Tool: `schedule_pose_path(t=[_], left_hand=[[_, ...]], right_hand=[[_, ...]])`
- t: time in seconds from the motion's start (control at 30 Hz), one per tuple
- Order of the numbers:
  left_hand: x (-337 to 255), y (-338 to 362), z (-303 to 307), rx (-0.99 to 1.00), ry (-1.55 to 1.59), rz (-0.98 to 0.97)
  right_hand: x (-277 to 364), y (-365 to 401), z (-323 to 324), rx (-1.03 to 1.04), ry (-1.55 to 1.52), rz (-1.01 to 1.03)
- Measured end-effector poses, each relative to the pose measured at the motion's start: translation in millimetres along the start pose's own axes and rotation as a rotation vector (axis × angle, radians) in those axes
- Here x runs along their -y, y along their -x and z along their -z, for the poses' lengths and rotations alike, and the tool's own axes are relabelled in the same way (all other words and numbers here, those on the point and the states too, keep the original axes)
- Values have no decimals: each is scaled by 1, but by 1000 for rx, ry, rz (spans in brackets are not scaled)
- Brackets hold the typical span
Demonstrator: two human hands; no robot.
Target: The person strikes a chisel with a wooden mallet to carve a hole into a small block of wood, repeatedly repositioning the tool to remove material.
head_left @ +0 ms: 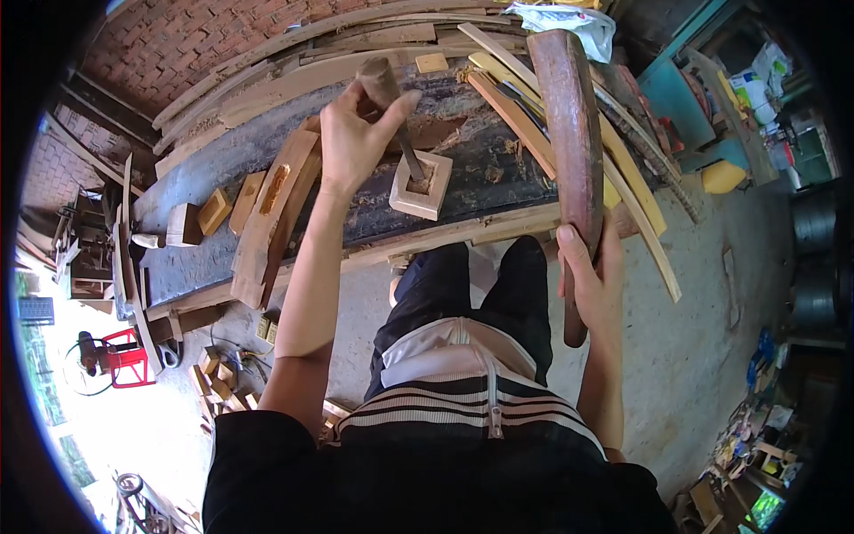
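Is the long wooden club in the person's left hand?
No, the right hand grips the club near its narrow end, while the left hand holds the chisel.

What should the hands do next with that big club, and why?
Probably tap the chisel with the wooden club, because the left hand holds the chisel with its tip inside the hollowed wooden block, and the right hand holds the club.

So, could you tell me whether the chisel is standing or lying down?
The chisel stands, slightly tilted: the left hand grips its handle, and its blade reaches into the hollowed block.
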State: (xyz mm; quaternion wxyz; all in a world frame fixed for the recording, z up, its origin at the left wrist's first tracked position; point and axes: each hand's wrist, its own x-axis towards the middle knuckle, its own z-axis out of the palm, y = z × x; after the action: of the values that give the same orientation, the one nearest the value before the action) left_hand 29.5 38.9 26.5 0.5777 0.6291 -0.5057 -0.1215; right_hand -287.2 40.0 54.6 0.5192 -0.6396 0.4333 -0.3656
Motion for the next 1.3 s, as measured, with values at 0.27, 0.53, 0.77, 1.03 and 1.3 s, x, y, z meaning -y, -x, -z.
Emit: schedule_pose_path(t=[0.27, 0.53, 0.77, 1.03, 1.3], left_hand=[[12, -14, -27, -459, 569, -8], [-5, -5, -30, -569, 472, -21], [3, 8, -35, -670, 270, -148], [-10, 8, -49, -534, 27, -133], [-2, 8, -45, -509, 593, -172]], right_hand=[[-2, 2, -1, -1, 18, -23], [-2, -1, -2, -3, 22, -35], [-1, -7, -7, 70, 84, -69], [53, -44, -28, 196, 156, 356], [97, -83, -68, 330, 735, 643]])
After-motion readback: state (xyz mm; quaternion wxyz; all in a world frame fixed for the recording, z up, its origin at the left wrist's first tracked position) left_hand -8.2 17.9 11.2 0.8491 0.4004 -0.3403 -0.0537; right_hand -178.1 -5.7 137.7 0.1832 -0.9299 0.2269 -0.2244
